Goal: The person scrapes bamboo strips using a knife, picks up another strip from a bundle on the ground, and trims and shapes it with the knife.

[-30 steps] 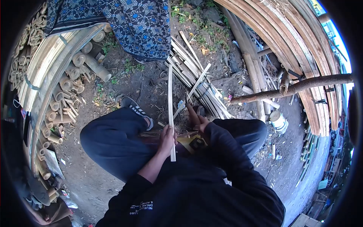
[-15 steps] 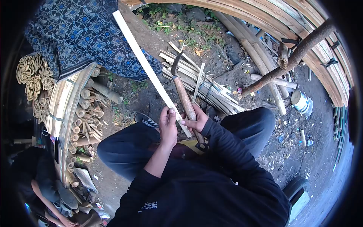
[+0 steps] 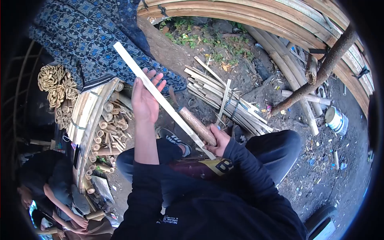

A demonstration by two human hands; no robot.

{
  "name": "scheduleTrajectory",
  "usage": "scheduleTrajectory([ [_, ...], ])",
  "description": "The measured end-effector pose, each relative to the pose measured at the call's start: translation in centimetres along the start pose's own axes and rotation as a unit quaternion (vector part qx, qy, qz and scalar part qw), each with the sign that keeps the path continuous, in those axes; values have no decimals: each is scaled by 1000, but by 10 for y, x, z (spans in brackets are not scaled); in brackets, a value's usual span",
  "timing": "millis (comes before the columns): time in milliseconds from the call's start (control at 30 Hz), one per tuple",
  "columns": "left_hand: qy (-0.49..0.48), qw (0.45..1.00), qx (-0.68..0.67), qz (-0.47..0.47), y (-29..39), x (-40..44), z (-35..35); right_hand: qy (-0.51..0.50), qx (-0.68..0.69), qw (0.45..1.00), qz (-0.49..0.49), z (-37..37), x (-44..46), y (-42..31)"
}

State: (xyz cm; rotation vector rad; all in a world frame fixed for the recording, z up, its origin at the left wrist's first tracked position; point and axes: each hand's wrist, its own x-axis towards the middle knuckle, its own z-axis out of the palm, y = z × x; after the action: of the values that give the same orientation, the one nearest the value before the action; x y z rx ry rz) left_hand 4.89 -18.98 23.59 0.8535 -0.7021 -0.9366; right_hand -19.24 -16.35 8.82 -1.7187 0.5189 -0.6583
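Note:
A pale, flat bamboo strip slants across the middle of the view. My left hand is open, palm up, its fingers spread, with the strip lying across it near the upper end. My right hand is closed around the thick wooden handle of a curved-blade knife. The thumb of that hand also presses on the strip's lower end. Behind the strip, the knife's dark blade is partly hidden. A maroon and yellow sack lies over my lap.
A bundle of split strips lies on the ground ahead. Patterned blue cloth drapes at upper left, above stacked bamboo pieces. A slanted pole and a white tub stand right. Another person sits at lower left.
My left hand has slid up the strip and opened from its pinch. The strip's upper end has dropped lower in view. My right hand keeps the knife, now slightly lower and further right.

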Motion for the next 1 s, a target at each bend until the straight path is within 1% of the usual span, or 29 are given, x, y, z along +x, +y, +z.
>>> scheduleTrajectory([
  [33,1,1000,9,18,17,9,5,-7,-2,1000,15,0,0,4],
  [67,21,999,25,41,31,17,11,-13,-5,999,31,0,0,7],
  [100,42,996,39,63,43,22,14,-14,-6,1000,21,-2,-1,4],
  [133,44,995,43,77,55,27,11,-25,23,999,39,-2,0,6],
  [200,-27,998,3,57,77,34,5,-33,47,997,47,0,1,10],
  [233,6,998,-6,57,84,34,12,-38,47,997,40,2,2,13],
  [267,8,998,-4,63,90,37,8,-24,53,996,67,4,3,16],
  [300,-32,997,-30,70,98,38,4,-11,58,994,95,6,4,18],
  [333,-71,993,-57,74,102,37,1,-14,59,994,95,7,7,19],
  [367,-9,997,-35,75,103,34,-2,29,1,993,110,7,8,20],
  [400,7,997,-45,66,103,33,-11,75,-58,987,129,7,8,21],
  [467,68,994,-58,55,91,21,-21,131,-36,972,190,10,7,47],
  [533,163,985,-34,45,70,7,-39,171,-11,947,272,10,7,61],
  [567,191,980,-47,29,58,0,-51,186,5,941,283,10,7,75],
  [600,207,976,-64,34,44,-3,-75,200,24,935,291,10,9,83],
  [633,253,964,-75,28,34,-8,-79,201,-28,923,327,2,12,58],
  [667,301,950,-84,24,26,-13,-86,204,-56,918,336,2,13,62],
  [700,318,945,-78,22,21,-19,-88,223,-43,925,306,8,13,93],
  [733,327,942,-77,16,18,-24,-91,238,-29,931,276,13,17,100],
  [767,347,932,-88,61,15,-26,-94,229,-45,923,306,12,13,106],
  [800,367,919,-97,106,15,-29,-89,217,-61,914,337,8,17,90],
  [833,401,900,-88,147,15,-31,-86,211,-48,914,342,10,17,111],
  [867,352,920,-77,151,9,-32,-116,227,-30,913,336,14,16,123],
  [900,390,901,-49,185,6,-34,-114,220,-38,912,345,14,18,125],
  [933,379,902,-42,203,4,-38,-115,228,-27,912,339,16,18,131],
  [967,373,891,-10,260,-4,-33,-138,228,-46,912,338,17,18,138],
  [1000,364,885,-1,291,-5,-32,-134,228,-41,912,338,16,19,135],
])
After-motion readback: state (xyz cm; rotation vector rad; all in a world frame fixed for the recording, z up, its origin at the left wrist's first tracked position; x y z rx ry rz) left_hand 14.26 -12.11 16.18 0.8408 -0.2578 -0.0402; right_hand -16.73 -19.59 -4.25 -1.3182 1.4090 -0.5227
